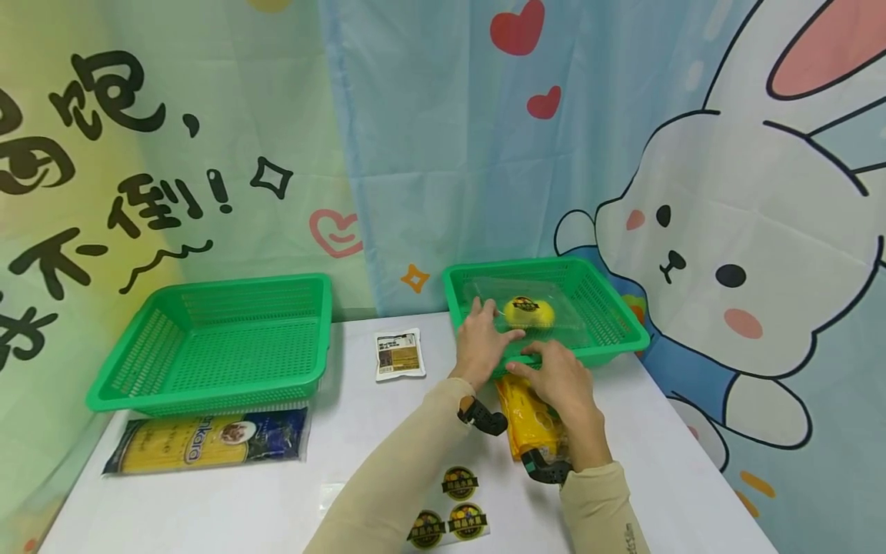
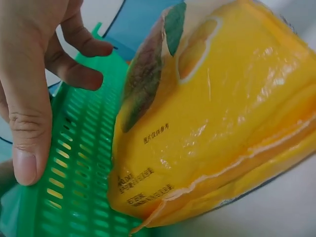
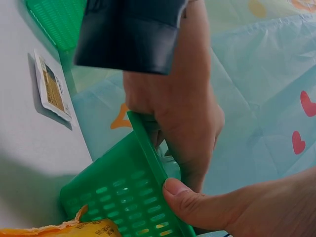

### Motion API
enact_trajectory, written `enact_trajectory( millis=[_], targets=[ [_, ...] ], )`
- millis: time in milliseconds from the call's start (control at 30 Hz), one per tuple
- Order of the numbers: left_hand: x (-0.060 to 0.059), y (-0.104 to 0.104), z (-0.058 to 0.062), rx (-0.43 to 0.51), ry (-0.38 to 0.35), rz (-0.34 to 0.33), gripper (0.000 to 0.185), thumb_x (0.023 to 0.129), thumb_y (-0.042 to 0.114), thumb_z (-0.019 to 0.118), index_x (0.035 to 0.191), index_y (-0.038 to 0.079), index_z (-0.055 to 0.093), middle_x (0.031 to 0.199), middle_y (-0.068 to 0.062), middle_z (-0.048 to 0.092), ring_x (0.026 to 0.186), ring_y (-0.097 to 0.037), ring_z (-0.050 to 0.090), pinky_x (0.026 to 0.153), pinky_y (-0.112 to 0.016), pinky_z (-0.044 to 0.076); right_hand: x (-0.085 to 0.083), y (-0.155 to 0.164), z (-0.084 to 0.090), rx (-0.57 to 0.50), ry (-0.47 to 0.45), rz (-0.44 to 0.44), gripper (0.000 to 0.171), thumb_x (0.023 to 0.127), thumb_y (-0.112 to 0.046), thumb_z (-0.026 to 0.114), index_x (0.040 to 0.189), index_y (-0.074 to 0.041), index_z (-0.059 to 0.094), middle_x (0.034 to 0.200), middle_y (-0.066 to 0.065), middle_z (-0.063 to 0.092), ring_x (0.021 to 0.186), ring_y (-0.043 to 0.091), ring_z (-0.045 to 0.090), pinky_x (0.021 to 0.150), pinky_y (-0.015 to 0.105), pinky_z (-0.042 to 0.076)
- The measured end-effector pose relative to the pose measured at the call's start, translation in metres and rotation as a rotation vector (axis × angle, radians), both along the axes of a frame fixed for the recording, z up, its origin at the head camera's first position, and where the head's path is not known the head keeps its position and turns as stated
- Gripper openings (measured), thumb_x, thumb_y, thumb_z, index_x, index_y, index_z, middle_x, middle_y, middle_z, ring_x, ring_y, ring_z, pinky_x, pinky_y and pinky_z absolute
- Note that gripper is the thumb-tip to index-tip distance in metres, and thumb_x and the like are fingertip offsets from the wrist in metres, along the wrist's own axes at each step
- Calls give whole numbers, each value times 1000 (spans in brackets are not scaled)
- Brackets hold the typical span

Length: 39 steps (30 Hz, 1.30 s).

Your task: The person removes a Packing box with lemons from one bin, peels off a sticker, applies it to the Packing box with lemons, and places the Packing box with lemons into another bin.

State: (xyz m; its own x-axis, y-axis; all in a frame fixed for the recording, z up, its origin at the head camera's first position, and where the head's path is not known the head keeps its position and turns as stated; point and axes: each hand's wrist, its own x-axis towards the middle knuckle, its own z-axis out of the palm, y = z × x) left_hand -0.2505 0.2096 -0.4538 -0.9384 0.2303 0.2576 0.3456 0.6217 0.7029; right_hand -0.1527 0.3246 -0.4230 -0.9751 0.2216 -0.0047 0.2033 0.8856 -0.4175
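My left hand (image 1: 487,335) reaches over the front rim of the right green basket (image 1: 612,338), its fingers spread and relaxed on a clear pack holding a round yellow item (image 1: 529,312). My right hand (image 1: 562,378) pinches that rim, with the thumb (image 3: 195,203) pressed on the slotted outer wall (image 3: 123,197). A yellow snack bag (image 1: 527,419) lies on the table under my right wrist, its end against the basket wall (image 2: 79,163). The bag (image 2: 217,113) fills the left wrist view, beside a thumb (image 2: 27,148) on the wall. The right wrist view shows my left hand (image 3: 173,113) dipping behind the rim.
A second green basket (image 1: 214,342) stands at the left on the white table (image 1: 692,469), with a long pasta pack (image 1: 208,440) in front of it. A small white sachet (image 1: 399,355) lies between the baskets. Round-labelled packets (image 1: 453,508) sit near the front edge. A printed curtain hangs behind.
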Motion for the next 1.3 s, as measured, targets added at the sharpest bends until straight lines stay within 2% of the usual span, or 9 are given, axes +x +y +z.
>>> enact_trajectory(
  millis=[100,233,500,600,733,967,1133,1233,1300],
  targets=[
    [-2,-1,3,-42,-30,-13,54,87,44,83,118,7,62,158,-31,43,115,-40,72,90,-44,64,-1,-1,0,-3,3,4,49,95,-46,76,130,-12,72,131,22,65,95,37,66,70,49,56],
    [-5,-1,8,-78,-56,-17,60,88,44,82,127,4,60,155,-34,46,110,-41,73,87,-42,64,-3,-3,-1,-7,3,9,49,95,-46,77,130,-12,72,131,22,65,97,38,66,72,50,57],
    [-11,-3,16,-124,-121,-52,79,90,41,82,149,1,49,148,-31,53,111,-40,72,89,-43,64,-6,-4,1,-18,1,17,50,95,-47,76,130,-12,72,135,23,64,103,41,66,77,53,57],
    [-11,-2,16,-144,-142,-52,81,89,39,83,150,1,47,140,-28,58,108,-38,73,85,-41,64,-7,-5,1,-25,3,17,50,95,-47,76,130,-13,73,136,23,64,102,39,65,74,50,57],
    [-11,-2,13,-210,-130,-47,83,89,40,83,150,-1,44,138,-30,59,101,-36,75,81,-38,65,-7,-7,0,-36,4,17,50,94,-46,77,130,-12,73,137,22,64,100,37,65,71,47,56],
    [-11,0,12,-281,-112,-36,87,91,40,82,153,-3,39,147,-37,51,102,-36,76,79,-38,66,-7,-8,0,-37,1,20,48,95,-44,77,130,-12,73,135,23,64,99,36,65,72,47,56],
    [-8,0,17,-291,-138,-57,75,93,41,79,142,-2,44,150,-39,47,98,-36,76,76,-36,66,-6,-6,0,-38,-8,26,49,95,-45,76,130,-11,72,137,24,63,104,39,66,73,47,57],
    [-2,-5,24,-306,-104,-84,78,97,46,73,147,-4,41,154,-37,44,111,-36,73,82,-37,65,-3,-1,1,-38,-19,32,52,96,-47,75,132,-10,71,140,24,62,112,43,66,75,51,58],
    [4,-14,31,-314,-56,-108,83,100,52,67,154,-3,37,158,-33,41,130,-37,64,91,-39,63,0,3,1,-32,-27,34,54,96,-48,74,134,-10,70,142,25,61,117,45,64,80,54,58]
  ],
)
